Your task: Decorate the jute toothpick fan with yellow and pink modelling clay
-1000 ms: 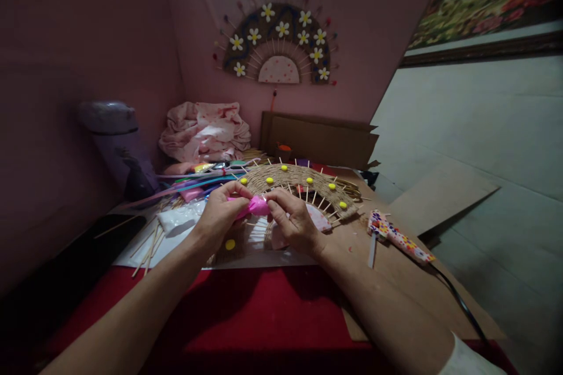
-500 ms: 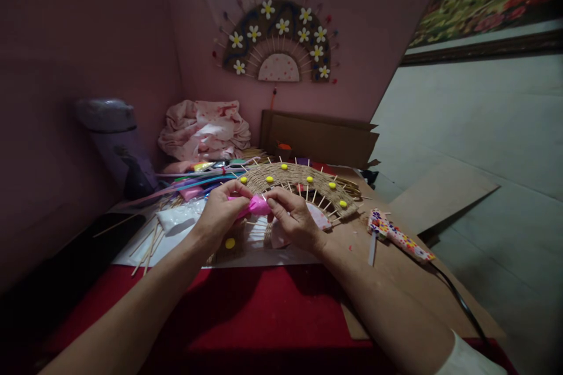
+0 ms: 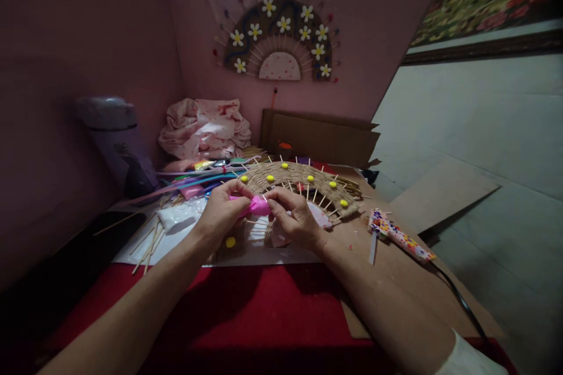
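Observation:
A small pink lump of soft material (image 3: pixel 257 206) is pinched between both my hands above the work surface. My left hand (image 3: pixel 223 214) grips its left end with curled fingers. My right hand (image 3: pixel 292 220) pinches its right end with thumb and fingers. Just behind my hands lies a woven straw half-circle fan (image 3: pixel 303 181) with wooden sticks radiating out and several yellow dots on it. One loose yellow dot (image 3: pixel 230 242) lies on the white sheet (image 3: pixel 132 252) under my left wrist.
A patterned glue gun (image 3: pixel 398 235) with a black cord lies at the right on brown cardboard. Coloured strips and wooden skewers (image 3: pixel 149 243) are piled at the left. A crumpled pink cloth (image 3: pixel 204 129), a grey jug (image 3: pixel 116 140) and a finished flowered fan (image 3: pixel 279 38) on the wall stand behind.
Almost nothing has changed. My fingers have shifted slightly on the pink lump and the view has tipped a little.

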Available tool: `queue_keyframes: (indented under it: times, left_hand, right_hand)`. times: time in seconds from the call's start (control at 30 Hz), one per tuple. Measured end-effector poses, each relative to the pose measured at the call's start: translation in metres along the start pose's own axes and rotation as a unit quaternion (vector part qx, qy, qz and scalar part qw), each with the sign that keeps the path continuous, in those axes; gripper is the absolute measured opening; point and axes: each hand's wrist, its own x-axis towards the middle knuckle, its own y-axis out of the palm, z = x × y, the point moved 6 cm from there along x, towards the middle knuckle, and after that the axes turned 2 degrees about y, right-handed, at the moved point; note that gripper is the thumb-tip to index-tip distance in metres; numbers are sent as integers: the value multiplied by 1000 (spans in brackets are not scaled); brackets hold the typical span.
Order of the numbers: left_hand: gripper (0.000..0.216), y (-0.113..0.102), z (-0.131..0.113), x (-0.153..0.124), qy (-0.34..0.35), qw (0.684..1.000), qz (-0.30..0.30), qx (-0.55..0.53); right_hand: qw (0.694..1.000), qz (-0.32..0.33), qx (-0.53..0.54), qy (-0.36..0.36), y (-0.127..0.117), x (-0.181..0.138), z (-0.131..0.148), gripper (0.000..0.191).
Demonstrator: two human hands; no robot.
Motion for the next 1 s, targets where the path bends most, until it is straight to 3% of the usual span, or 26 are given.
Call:
queue_keyframes:
  times: [0.43, 1.0]
  left_hand:
    - [11, -3, -1, 0, 24, 998, -10, 50]
    - [15, -2, -5, -4, -10, 999, -21, -27]
  right_hand:
    - [1000, 10, -22, -18, 1, -1, 0, 15]
    - [1000, 10, 14, 1, 2, -1, 0, 15]
